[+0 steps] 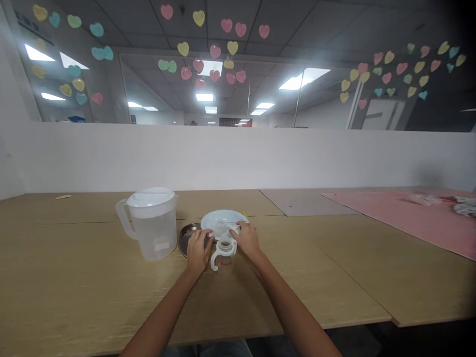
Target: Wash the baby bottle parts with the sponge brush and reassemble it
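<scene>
A clear bottle [225, 263] with red print and white curved handles [213, 260] stands uncapped near the table's middle. Behind it lies a white plate [217, 216] with a translucent, dome-like piece [222, 227] on it. My left hand [200, 249] is at the plate's left front edge, fingers bent and apart, overlapping a round metal dish [185, 238]. At the plate's right side, my right hand [246, 239] has its thumb and fingers close together around a small white piece [235, 229], which is partly hidden.
A large translucent pitcher [156, 233] with a white lid stands left of the metal dish. A pink mat [427, 223] covers the table's right side, with crumpled items [464, 206] on it. A white wall [238, 158] rises behind the table [92, 282].
</scene>
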Demonstrator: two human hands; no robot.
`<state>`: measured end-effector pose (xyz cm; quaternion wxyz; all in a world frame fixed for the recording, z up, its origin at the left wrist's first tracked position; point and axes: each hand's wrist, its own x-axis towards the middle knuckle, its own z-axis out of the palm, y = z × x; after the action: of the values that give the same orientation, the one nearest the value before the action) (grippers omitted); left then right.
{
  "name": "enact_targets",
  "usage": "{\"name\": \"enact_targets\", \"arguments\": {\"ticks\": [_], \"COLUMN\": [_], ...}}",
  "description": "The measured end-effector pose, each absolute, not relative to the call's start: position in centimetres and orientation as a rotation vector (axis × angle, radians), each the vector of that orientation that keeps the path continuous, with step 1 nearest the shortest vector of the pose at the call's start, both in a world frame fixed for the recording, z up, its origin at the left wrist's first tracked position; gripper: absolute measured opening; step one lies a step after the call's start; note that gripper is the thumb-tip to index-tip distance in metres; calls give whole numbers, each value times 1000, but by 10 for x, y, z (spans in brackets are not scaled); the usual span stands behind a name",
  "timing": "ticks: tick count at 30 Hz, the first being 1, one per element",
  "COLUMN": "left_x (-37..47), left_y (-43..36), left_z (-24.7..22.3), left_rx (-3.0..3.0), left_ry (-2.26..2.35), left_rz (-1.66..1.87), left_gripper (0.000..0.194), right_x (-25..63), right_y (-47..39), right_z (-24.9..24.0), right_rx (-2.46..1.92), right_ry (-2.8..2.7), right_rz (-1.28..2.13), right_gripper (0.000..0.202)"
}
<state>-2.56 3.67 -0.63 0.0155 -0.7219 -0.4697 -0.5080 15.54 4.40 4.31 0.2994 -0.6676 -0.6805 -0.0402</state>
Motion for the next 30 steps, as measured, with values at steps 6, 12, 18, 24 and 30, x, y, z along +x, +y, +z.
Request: {"name": "enact_targets", "arguments": {"ticks": [6,12,18,24,30], "left_x": [-24,-39,-93,-114,-138], "left_y": [33,24,17,30,42], "left_z": [-10,1,19,4,-10], "left_rx": [-2229,-2079,-1270,-1161,-1109], "left_ry": [-1405,-1389,-1450,-1763,-1771], "left_rz": [-1359,-1434,-1956,-2001,-2136], "left_gripper": [32,34,45,100,99], "right_x": [156,157,158,148,128], "right_y": [46,50,50,31,10], "right_z": [41,31,32,40,35], "right_rx": [-1757,-1707,-1455,-792,-588], "right_ry": [-1815,-1767,-1685,-1723,-1938], "right_rz": [-83,-145,-146,92,-269], "right_gripper": [28,24,22,33,21]}}
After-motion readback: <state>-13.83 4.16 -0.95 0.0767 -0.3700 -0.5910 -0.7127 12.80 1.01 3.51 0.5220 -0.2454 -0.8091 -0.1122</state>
